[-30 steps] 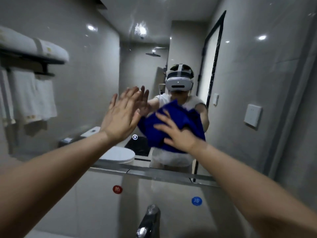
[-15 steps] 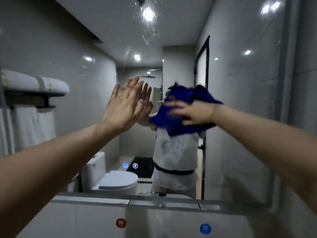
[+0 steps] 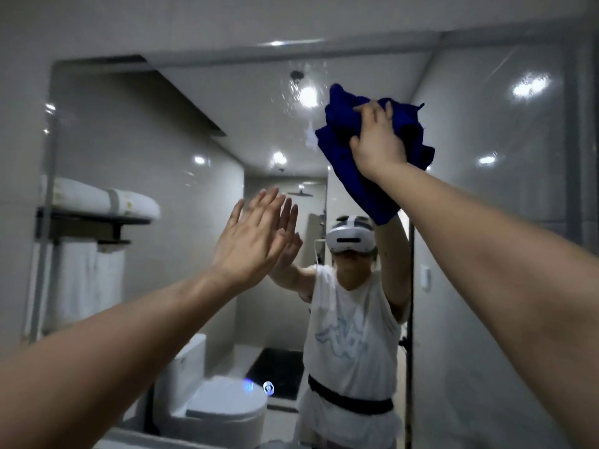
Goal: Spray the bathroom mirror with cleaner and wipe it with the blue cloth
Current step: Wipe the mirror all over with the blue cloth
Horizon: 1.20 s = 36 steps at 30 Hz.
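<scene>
The bathroom mirror (image 3: pixel 146 140) fills most of the view. High up, right of centre, my right hand (image 3: pixel 377 140) presses the bunched blue cloth (image 3: pixel 343 163) against the glass. Spray droplets (image 3: pixel 301 92) speckle the mirror just left of the cloth. My left hand (image 3: pixel 249 244) lies flat against the glass at mid-height, fingers extended and holding nothing. No spray bottle is in view.
The mirror's grey frame (image 3: pixel 291 53) runs along the top, with tiled wall above it. Reflected in the glass are a person in a headset, a towel rack (image 3: pixel 87 222) on the left and a toilet (image 3: pixel 223 409) low down.
My right hand has swept the blue cloth upward from the lower mirror to near its top. The view has tilted up with it. My left hand stays flat on the glass.
</scene>
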Tool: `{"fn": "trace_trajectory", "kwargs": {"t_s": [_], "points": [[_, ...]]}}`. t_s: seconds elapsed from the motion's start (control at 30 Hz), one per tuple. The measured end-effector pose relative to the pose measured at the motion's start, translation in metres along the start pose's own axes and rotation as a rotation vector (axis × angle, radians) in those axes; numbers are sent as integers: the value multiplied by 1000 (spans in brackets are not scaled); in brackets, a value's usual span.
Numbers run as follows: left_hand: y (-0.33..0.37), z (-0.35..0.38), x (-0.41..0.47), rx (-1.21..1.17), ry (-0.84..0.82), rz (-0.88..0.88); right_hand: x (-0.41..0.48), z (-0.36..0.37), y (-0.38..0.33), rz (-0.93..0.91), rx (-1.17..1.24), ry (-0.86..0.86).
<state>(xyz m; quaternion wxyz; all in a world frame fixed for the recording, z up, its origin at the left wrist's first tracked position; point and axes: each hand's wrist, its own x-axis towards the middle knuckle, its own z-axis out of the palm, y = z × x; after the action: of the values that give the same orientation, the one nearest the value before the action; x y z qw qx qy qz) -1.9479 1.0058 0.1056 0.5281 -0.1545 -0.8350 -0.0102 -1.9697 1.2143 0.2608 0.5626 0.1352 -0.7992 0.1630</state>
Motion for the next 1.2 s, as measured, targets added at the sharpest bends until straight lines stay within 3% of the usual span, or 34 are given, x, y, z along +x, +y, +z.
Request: {"fn": "trace_trajectory", "kwargs": {"t_s": [0.27,0.57,0.9,1.07,1.2], "points": [[-84,-15,30,67,152,-113,-1,45,-40,-33,-33,129],[-172,-12,24,60,211,-156,-20,152,-175,-228,-78,25],[-330,-17,4,79,261,-155,8,231,-310,-476,-25,-72],[-367,-27,-1,26,278,-123,23,239,-321,-542,12,-137],[-351,-26,9,-58,279,-77,30,222,-305,-664,-112,-188]]}}
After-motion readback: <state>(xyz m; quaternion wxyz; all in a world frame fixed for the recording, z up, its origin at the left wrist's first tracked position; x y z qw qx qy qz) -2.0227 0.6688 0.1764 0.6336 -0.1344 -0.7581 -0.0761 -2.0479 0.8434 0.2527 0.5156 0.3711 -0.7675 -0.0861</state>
